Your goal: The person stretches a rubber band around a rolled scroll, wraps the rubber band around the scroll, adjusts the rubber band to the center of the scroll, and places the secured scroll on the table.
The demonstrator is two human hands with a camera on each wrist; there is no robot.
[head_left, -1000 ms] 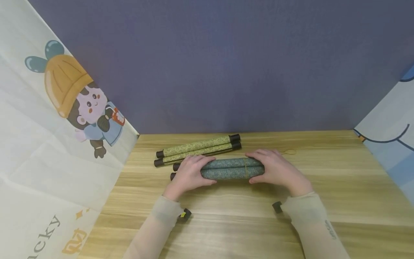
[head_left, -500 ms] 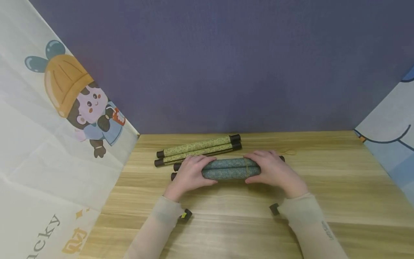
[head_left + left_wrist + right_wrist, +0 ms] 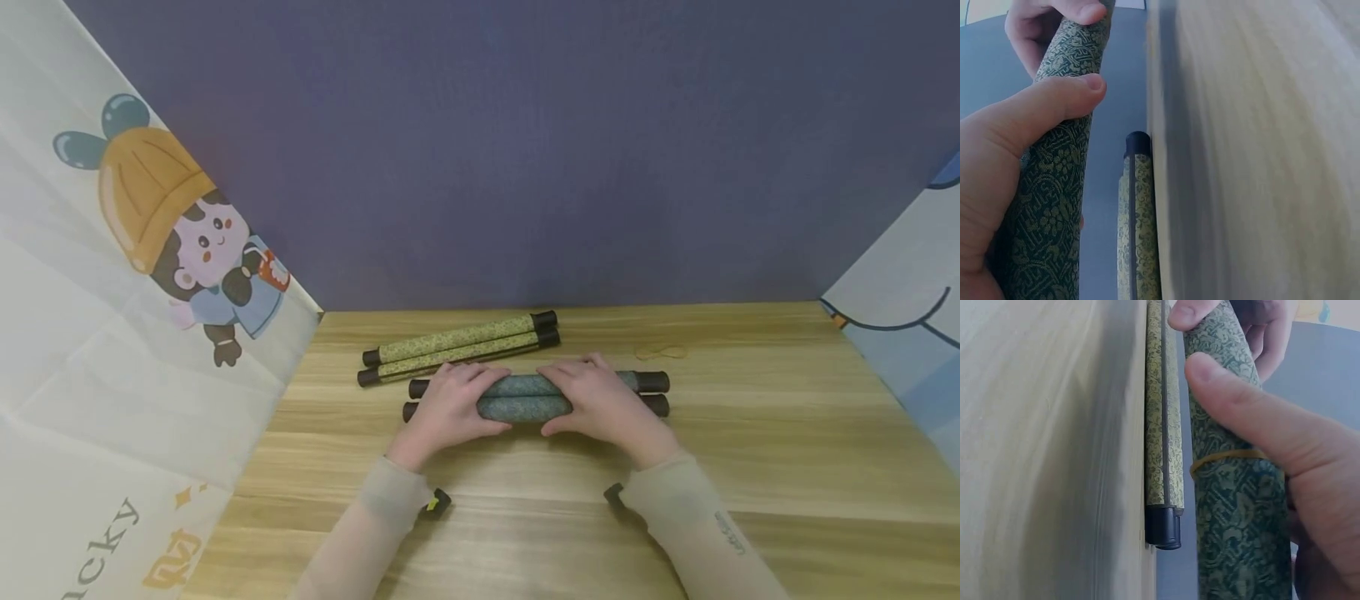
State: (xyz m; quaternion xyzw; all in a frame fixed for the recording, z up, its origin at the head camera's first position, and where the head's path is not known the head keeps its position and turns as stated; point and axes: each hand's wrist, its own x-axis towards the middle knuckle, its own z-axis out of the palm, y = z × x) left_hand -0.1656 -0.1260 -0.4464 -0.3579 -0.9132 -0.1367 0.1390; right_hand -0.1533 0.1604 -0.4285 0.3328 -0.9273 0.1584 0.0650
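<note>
A blue-green brocade scroll [image 3: 523,408] with black end knobs is rolled into two side-by-side rolls and held level above the tabletop. My left hand [image 3: 453,404] grips it left of the middle, fingers over the far side and thumb along the near side. The right hand [image 3: 600,404] holds it the same way, right of the middle and close to the left. A thin yellow rubber band [image 3: 1229,457] circles the scroll beside the right thumb in the right wrist view; the head view hides it behind that hand. Beyond lies a yellow-green scroll [image 3: 457,337], also in two rolls.
A loose yellow rubber band [image 3: 660,352] lies on the wooden table [image 3: 765,433] at the back right. A dark blue-grey panel [image 3: 525,150] rises behind the table's far edge. A white printed sheet [image 3: 90,333] borders the left side.
My right hand has slid left along the blue-green scroll, nearer the left hand, uncovering the right end knobs. The left hand and scroll have shifted slightly right. The yellow-green scroll stays put.
</note>
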